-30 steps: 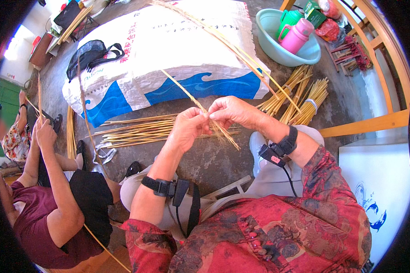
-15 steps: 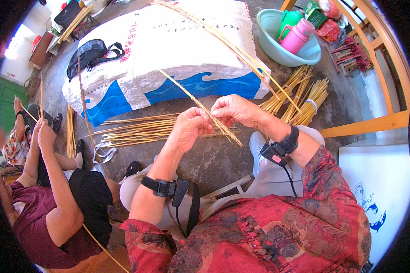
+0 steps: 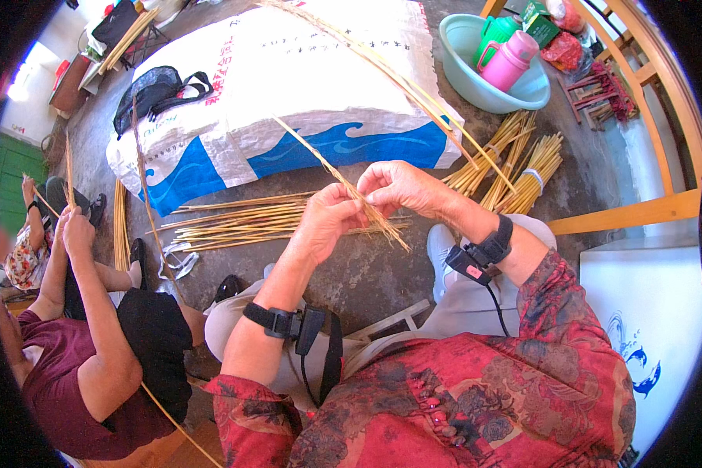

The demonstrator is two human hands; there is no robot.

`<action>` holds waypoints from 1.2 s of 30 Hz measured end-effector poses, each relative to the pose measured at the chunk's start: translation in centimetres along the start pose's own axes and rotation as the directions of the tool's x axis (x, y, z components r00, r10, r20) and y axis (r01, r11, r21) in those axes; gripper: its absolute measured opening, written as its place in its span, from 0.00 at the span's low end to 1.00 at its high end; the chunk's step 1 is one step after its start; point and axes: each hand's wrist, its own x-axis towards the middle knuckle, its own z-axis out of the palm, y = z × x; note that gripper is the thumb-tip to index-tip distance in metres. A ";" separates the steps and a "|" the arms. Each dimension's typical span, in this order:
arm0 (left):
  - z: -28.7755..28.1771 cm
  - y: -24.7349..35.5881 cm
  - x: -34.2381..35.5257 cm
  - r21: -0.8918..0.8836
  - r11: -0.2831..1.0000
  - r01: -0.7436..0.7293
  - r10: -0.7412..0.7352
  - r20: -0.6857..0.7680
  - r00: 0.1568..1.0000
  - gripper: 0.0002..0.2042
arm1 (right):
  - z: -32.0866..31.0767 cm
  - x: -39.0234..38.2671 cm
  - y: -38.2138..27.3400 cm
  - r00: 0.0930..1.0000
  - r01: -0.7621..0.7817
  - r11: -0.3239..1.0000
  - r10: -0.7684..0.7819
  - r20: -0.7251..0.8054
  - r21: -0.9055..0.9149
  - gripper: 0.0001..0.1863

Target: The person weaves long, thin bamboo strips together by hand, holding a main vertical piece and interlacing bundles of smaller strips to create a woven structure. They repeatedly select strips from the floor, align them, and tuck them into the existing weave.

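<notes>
A straw-coloured dry plant stalk with a frayed, bushy lower end runs slantwise between my two hands. My left hand pinches it from the left, thumb and forefinger closed. From the right, my right hand grips it with bent fingertips, close to the left fingertips. The fingertips partly cover the stalk where they meet. Beyond my hands lies a white sheet with a blue wave border, and loose cut stalks lie on the floor below its edge.
Tied stalk bundles lie to the right, near a pale blue basin holding a pink flask and a green one. A black bag rests on the sheet. At left a co-worker in maroon holds another stalk.
The stalk has shifted slightly in my fingers, its frayed end a little further left. Both hands keep their pinch, fingertips slightly closer together.
</notes>
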 end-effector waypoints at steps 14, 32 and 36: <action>-0.2 0.2 -0.2 -0.097 0.995 -0.018 0.026 0.086 0.996 0.04 | -0.1 0.1 0.2 0.999 0.033 0.997 -0.034 0.005 0.069 0.11; 0.7 0.8 -0.4 -0.121 0.992 0.021 -0.019 0.017 1.000 0.07 | -0.3 -0.1 -0.4 1.000 0.019 0.993 -0.021 0.021 0.116 0.14; 0.5 0.4 -0.5 -0.168 0.985 0.034 -0.020 0.088 0.996 0.07 | -0.4 0.1 -0.1 0.999 0.039 0.997 -0.040 0.016 0.073 0.14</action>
